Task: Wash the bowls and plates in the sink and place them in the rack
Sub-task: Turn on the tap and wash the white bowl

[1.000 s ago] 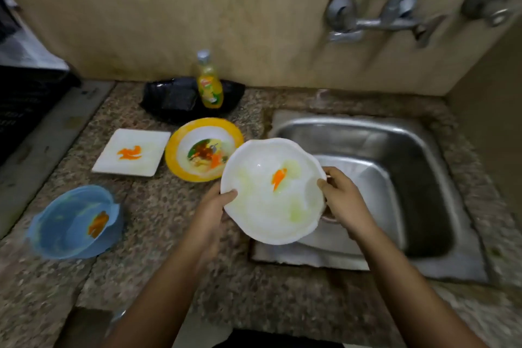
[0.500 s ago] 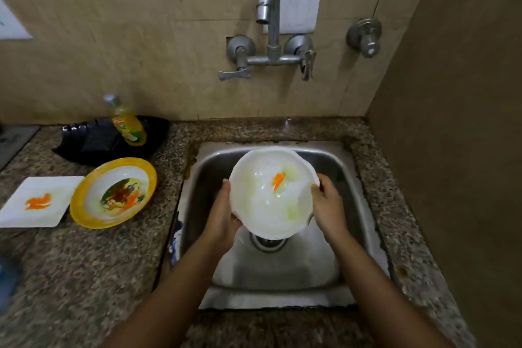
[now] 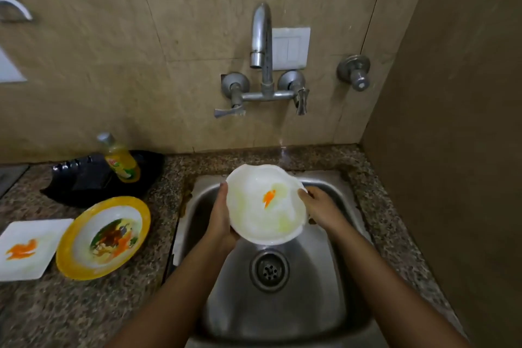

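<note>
A white bowl (image 3: 265, 205) with an orange smear and greenish streaks inside hangs over the steel sink (image 3: 285, 299), tilted toward me. My left hand (image 3: 221, 216) grips its left rim, the fingers hidden beneath the bowl. My right hand (image 3: 320, 209) grips the right rim. On the counter to the left lie a yellow-rimmed plate (image 3: 103, 237) with food scraps and a square white plate (image 3: 28, 248) with an orange smear. No rack is in view.
The tap (image 3: 261, 37) rises from the wall above the sink with two handles below it; no water runs. A yellow dish-soap bottle (image 3: 120, 159) stands on a black tray (image 3: 93, 181) at the counter's back. A brown wall (image 3: 452, 150) closes the right side.
Both hands carried the white bowl from above the counter's edge rightward over the sink basin. My view swung right, so the blue bowl left the frame.
</note>
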